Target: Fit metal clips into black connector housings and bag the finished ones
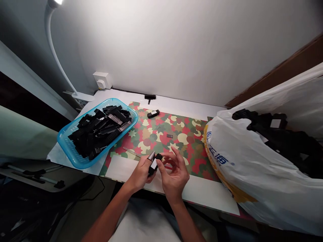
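Near the front edge of the table, my left hand [140, 172] is closed around a small black plastic casing with a white label [154, 163]. A silver, pointed cap [151, 155] sits over the tip of my left thumb. My right hand [175, 179] pinches the casing's right side, thumb against it and index finger by its far end, the other fingers curled loosely. Beyond the hands lie a small dark flat piece [170, 136] and a similar labelled black casing [153, 114]. A thin translucent strip [131, 152] lies left of my hands.
A blue plastic basket [62, 144] full of black plastic parts stands on the left. A large white plastic bag [242, 178] holding black pieces takes up the right. Another black part [150, 96] lies near the wall. A lamp [57, 57] rises at the back left.
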Tool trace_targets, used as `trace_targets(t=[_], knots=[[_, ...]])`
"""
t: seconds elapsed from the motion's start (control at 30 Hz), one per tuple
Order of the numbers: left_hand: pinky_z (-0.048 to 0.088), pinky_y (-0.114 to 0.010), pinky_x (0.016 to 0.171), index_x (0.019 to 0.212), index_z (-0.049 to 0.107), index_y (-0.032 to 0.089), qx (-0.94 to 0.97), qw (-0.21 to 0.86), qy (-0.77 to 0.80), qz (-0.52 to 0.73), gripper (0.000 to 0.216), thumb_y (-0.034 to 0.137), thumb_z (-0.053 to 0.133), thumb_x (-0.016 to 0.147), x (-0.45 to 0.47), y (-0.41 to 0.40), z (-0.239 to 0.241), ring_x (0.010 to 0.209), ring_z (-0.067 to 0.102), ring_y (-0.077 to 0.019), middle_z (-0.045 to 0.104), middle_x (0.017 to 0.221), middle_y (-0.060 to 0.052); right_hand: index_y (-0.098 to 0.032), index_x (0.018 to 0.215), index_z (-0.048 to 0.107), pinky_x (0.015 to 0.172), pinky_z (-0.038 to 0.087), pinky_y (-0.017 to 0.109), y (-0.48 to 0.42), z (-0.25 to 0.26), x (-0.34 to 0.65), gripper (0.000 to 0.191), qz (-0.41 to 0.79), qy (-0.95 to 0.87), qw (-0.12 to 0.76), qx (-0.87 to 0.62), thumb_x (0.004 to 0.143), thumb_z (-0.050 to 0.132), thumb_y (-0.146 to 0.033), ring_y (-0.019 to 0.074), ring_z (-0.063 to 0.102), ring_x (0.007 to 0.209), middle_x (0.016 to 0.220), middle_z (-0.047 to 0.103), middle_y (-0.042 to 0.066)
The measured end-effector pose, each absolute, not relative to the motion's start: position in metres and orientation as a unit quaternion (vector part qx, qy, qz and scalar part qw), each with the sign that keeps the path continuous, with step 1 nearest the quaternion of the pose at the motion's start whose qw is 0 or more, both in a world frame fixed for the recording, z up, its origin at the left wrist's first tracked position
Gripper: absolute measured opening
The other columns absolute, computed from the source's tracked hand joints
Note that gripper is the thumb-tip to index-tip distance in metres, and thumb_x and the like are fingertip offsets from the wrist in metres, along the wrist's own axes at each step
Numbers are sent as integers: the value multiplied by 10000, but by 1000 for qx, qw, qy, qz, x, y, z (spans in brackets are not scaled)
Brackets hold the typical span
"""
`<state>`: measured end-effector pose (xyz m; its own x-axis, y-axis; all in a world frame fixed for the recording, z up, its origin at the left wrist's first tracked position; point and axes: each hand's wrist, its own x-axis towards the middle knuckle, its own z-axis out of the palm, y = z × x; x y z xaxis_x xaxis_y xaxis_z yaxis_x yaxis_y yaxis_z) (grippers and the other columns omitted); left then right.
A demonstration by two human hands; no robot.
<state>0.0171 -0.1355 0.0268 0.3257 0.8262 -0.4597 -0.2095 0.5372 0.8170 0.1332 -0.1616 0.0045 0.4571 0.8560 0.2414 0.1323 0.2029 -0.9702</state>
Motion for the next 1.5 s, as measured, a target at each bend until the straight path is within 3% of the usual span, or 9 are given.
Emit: trace_targets(t=[0.27,0.43,0.77,0.87,0.97,1.1,1.27,1.4,1.5], knots=[[172,-195,366,922,433,261,328,745,466,346,665,874,638,767,17,-136,24,331,231,-67,390,417,146,-242,1366,675,638,604,279,-162,5,132,488,299,-431,634,-568,910,830,-325,169,726,755,1036,805,62],[181,-194,364,943,472,244,334,738,473,346,681,878,646,765,14,-137,25,334,251,-63,416,452,140,-271,1327,705,696,643,315,-161,5,132,400,240,-481,650,-537,941,801,-233,188,738,814,1031,812,52],[160,-200,348,880,511,235,324,743,457,366,656,856,689,766,12,-132,26,302,222,-49,408,429,131,-360,1482,641,772,672,380,-154,6,140,524,167,-594,612,-494,1008,716,-151,208,745,823,1037,807,43],[151,-208,339,869,533,240,289,747,465,377,630,841,697,775,12,-133,23,291,219,-58,384,394,128,-363,1543,581,873,675,451,-154,7,143,585,181,-622,595,-476,1001,736,-206,255,761,987,1220,779,88],[195,-225,329,930,577,237,267,745,474,385,647,852,695,767,11,-134,19,282,320,-93,472,408,96,-334,1494,636,994,650,539,-157,11,146,591,190,-664,569,-446,936,819,-266,342,705,1248,1473,655,140],[263,-248,328,1041,605,224,258,743,486,382,703,865,683,764,10,-136,14,278,438,-150,536,418,77,-312,1464,650,1088,615,556,-160,17,150,568,220,-711,543,-390,940,776,-134,340,657,1369,1416,711,119],[335,-242,353,1073,618,196,239,722,515,395,778,875,724,708,12,-136,13,370,549,-175,577,486,61,-297,1513,610,1072,639,550,-161,20,149,612,210,-715,548,-380,950,747,-97,332,695,1340,1389,751,110],[371,-209,425,1084,631,193,188,717,534,407,749,792,822,676,12,-134,18,437,562,-126,582,572,75,-293,1562,571,1054,659,539,-160,17,148,657,193,-727,540,-377,952,755,-130,341,711,1322,1417,740,114],[307,-191,400,1057,625,198,178,737,517,397,711,768,832,686,10,-131,21,416,524,-109,534,562,89,-284,1595,535,1013,685,517,-159,15,148,693,165,-738,538,-372,953,757,-146,339,737,1281,1409,744,118]])
